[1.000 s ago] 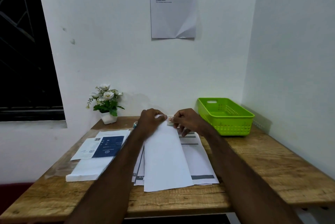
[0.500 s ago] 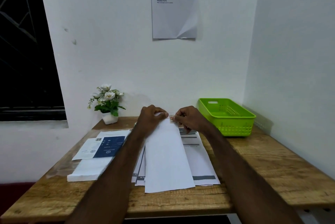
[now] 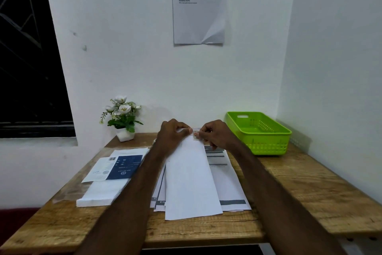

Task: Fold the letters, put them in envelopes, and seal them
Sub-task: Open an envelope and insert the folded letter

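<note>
The white envelope lay flat on top of the printed letters, approx. centre of the wooden table, long axis running near-to-far; near short edge sat close to the table's front edge, far short end pointed toward the back wall and was held by both hands. Left hand gripped the far-left corner, fingers curled and closed on the paper edge, thumb tip pressed on top. Right hand pinched a small printed sticker at the far end, thumb and forefinger closed together on it; remaining fingers curled, tips touching the letters below. Whether the sticker was already stuck down: cannot tell. Count: 1 envelope in hand; letters under it fanned out, at least 3 sheet edges visible w/ grey bars, exact no. cannot tell. Left of the forearms lay 1 stack of white envelopes, w/ 1 dark-blue-and-white packet resting on its far part. 1 green plastic basket stood at the table's far right, near the side wall. 1 potted white-flower plant stood at far left against the back wall. 1 printed notice sheet hung on the wall above, lower right corner creased.
</note>
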